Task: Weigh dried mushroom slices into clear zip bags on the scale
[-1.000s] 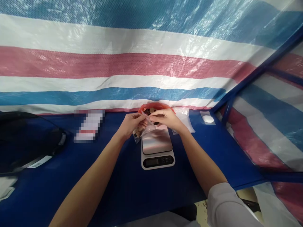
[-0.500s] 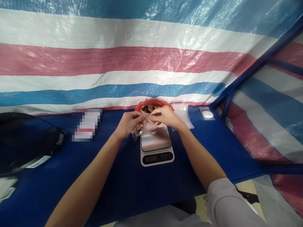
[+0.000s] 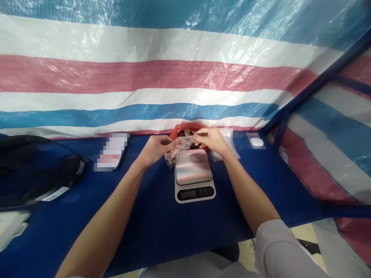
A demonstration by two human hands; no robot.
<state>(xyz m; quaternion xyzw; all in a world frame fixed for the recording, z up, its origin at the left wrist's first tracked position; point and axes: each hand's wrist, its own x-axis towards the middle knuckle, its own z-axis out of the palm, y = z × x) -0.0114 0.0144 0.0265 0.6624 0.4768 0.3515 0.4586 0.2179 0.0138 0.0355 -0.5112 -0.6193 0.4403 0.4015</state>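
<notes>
A clear plastic bag (image 3: 183,143) is stretched between my two hands, just above the far edge of a white kitchen scale (image 3: 193,170). My left hand (image 3: 158,148) pinches one side of it, and some light-brown pieces show in its lower left part. Thumb and fingers of my right hand (image 3: 211,139) are closed on the other side. Behind the bag lies an open red plastic bag (image 3: 177,131) holding dark and tan pieces I cannot name. Nothing rests on the scale's metal plate; its small display shows no number I can read.
Flat clear bags (image 3: 227,144) lie right of the red bag. Farther right is a white oval object (image 3: 256,142) in a clear pouch. A blurred-out phone-like item (image 3: 113,151) and a dark bag (image 3: 37,170) are at left. Striped sheeting (image 3: 162,77) hangs behind the blue table (image 3: 156,227).
My hands have drawn apart, the right one moving rightward, and the clear bag is now stretched between them. The whole view has shifted slightly.
</notes>
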